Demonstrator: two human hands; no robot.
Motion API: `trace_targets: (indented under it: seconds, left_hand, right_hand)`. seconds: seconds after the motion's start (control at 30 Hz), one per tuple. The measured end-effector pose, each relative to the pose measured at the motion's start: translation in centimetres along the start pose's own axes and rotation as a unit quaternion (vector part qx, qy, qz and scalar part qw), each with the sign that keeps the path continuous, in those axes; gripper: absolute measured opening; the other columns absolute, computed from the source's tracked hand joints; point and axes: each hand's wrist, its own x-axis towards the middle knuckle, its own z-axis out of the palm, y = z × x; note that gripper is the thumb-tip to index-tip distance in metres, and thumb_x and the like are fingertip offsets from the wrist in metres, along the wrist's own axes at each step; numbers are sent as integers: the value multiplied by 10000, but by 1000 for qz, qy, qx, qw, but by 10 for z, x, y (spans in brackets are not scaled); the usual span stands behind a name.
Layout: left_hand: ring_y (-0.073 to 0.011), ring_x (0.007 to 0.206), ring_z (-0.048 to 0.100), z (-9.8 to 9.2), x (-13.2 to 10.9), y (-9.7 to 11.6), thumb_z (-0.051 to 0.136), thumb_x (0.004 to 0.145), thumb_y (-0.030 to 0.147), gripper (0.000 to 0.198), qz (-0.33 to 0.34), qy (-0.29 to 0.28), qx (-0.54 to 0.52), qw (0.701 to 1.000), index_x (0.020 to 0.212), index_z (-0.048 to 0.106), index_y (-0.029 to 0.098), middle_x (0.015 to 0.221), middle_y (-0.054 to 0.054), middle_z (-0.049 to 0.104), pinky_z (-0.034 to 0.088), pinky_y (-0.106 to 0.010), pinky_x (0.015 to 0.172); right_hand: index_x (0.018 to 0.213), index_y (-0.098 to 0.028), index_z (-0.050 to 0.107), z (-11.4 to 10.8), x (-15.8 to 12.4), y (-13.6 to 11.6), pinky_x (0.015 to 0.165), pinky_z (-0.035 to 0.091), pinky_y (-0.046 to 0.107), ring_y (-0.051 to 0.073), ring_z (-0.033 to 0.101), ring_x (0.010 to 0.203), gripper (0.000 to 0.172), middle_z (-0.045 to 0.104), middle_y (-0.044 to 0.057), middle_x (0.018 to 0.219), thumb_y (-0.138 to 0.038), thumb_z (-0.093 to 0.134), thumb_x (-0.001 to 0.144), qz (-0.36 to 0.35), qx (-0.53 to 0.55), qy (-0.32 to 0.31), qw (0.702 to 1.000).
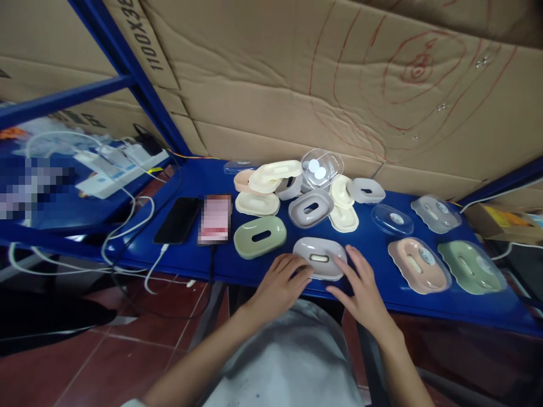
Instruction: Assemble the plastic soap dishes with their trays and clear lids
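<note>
A grey oval soap dish (305, 249) lies before me near the table's front edge, a cream piece showing through its central slot. My left hand (288, 278) is at its left side, fingers bent together over the rim. On the other side, my right hand (360, 285) has its fingers spread, the fingertips at the dish's right rim. A green dish (244, 240) sits to the left, and another grey dish (299, 210) just behind. Cream trays (344, 220) lie around that one, and a cream piece (275, 169) rests on a peach dish (242, 180).
At right are lidded dishes in peach (401, 263), green (456, 265) and grey (424, 212), beside a loose clear lid (392, 219). Clear lids (322, 168) stand against the cardboard (254, 73). Two phones, a black one (177, 219) with a cable, and a power strip (123, 169) are left.
</note>
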Motion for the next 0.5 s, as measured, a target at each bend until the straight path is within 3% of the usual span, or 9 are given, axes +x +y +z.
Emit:
trace_targets:
  seconds: [0.2,0.37,0.5]
  left_hand:
    - [-289,1390,583,2,0,-6,577,1055,185,260,-8,-54,-1,999,1299,660,223,1426,-110,660,499,-511,1175]
    - [-294,1451,544,4,-3,-8,555,1061,172,304,-4,-54,1,999,1354,636,191,1481,-125,638,486,-521,1205]
    - [-295,1446,546,4,-6,-9,557,1066,177,319,-12,-54,2,998,1378,624,190,1469,-106,658,519,-511,1170]
  right_hand:
    - [1512,-333,583,5,6,5,1192,493,611,332,441,1542,484,573,75,1584,-312,658,1035,-35,-24,-14,999]
    - [1498,-320,605,2,11,10,1177,515,602,324,468,1522,456,573,79,1587,-357,642,1045,-39,-14,-48,998]
    - [1487,-310,606,-9,33,18,1174,505,609,300,528,1473,415,625,71,1537,-336,593,1072,-56,-15,-51,997]
